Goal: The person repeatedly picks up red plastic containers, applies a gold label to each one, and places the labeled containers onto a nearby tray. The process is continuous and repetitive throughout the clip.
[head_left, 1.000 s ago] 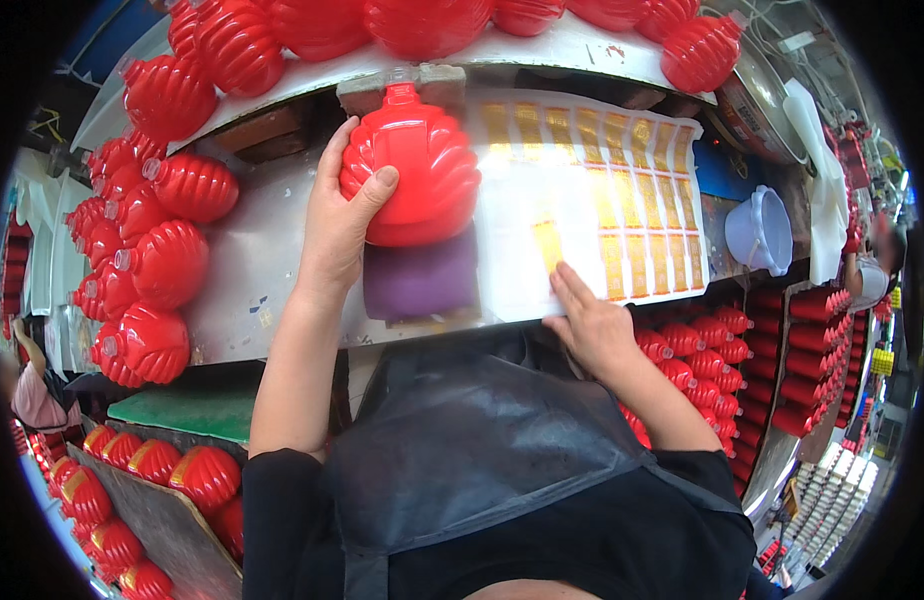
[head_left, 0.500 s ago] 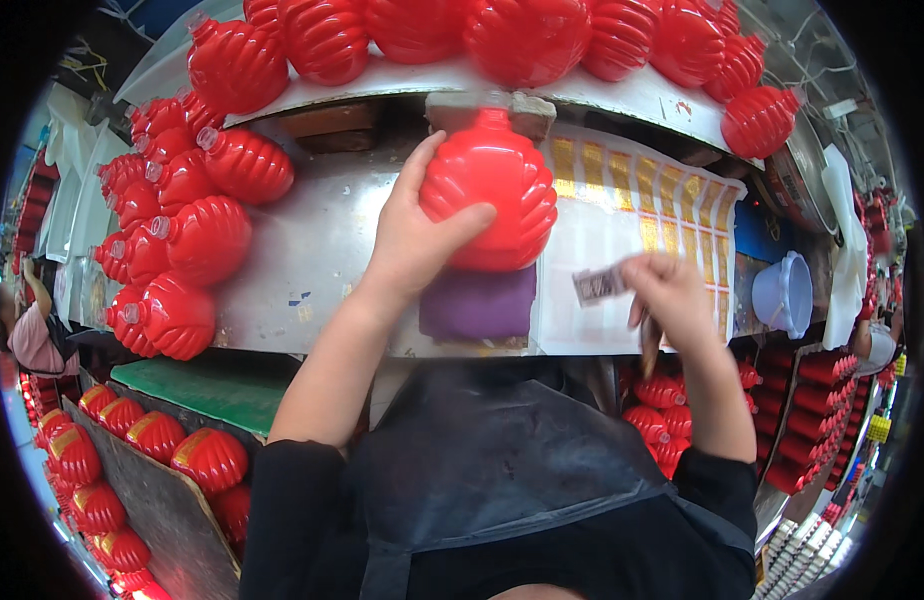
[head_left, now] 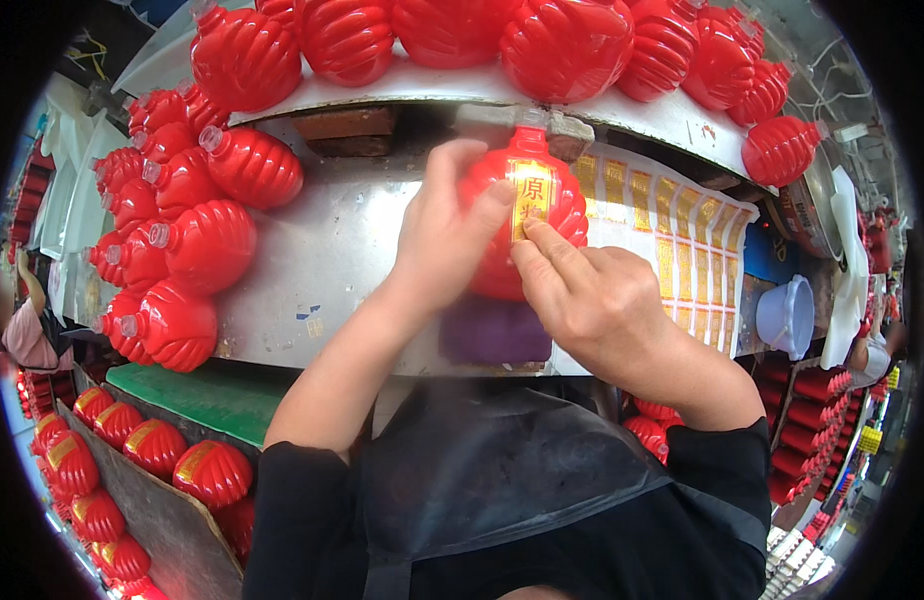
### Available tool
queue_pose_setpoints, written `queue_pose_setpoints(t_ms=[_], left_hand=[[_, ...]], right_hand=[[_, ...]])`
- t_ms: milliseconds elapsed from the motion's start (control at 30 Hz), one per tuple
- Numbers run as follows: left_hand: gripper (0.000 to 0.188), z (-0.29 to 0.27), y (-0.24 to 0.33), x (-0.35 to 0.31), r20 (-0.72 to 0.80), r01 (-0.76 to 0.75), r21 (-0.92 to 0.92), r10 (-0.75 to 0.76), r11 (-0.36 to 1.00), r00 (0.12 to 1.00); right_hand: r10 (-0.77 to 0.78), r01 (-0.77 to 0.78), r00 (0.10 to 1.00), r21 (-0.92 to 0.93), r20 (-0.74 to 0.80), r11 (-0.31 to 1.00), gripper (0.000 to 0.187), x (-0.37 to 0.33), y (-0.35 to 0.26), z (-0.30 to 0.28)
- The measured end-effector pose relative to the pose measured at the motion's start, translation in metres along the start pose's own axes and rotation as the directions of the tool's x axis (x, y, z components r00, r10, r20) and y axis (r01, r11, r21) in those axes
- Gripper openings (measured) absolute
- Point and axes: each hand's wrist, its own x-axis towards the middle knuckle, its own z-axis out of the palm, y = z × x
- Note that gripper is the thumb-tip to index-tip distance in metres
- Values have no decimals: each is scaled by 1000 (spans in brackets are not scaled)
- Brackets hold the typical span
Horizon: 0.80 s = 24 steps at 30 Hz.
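A glossy red, shell-ribbed bottle [head_left: 572, 205] with a clear neck lies on its back on the metal workbench, its neck pointing away from me. My left hand [head_left: 444, 225] grips its left side, thumb across the front. Down the bottle's middle runs a gold label [head_left: 533, 190] with dark red lettering. My right hand [head_left: 600, 290] has its fingers bunched together and pressed on the label's lower end. Under the bottle's near end shows a purple pad [head_left: 497, 333]. To the right lies a white backing sheet [head_left: 672, 235] with rows of gold labels.
Several red bottles [head_left: 210, 240] stand at the bench's left. More red bottles [head_left: 567, 50] line a raised shelf [head_left: 432, 92] behind. A lilac bucket [head_left: 785, 312] is at the right. Labelled bottles [head_left: 212, 472] fill a crate at lower left, beside a green board [head_left: 192, 400].
My right hand has moved left from over the backing sheet, bringing a small label onto the bottle's bare front. The label now lies along the bottle, under my fingers. My left hand still holds the bottle.
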Motion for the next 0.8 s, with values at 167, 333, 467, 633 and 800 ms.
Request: queue_pose_setpoints(t_ms=[167,333,467,633,800], left_hand=[[69,6,12,3,-7,13,195,-12,981,1000],[75,4,9,0,5,8,197,-9,980,1000],[91,0,0,-11,28,-119,106,117,987,993],[102,-3,-5,-21,74,-147,229,133,962,988],[96,-2,-8,-19,99,-202,245,183,948,978]], right_hand=[[6,-3,1000,-170,18,985,33,-17,-15,10],[8,-8,993,0,121,1000,28,-22,-30,-7],[383,-349,922,312,-54,884,28,-12,11,5],[446,-366,894,491,-51,790,35,-1,40,33],[489,-422,872,530,17,736,39,0,41,36]])
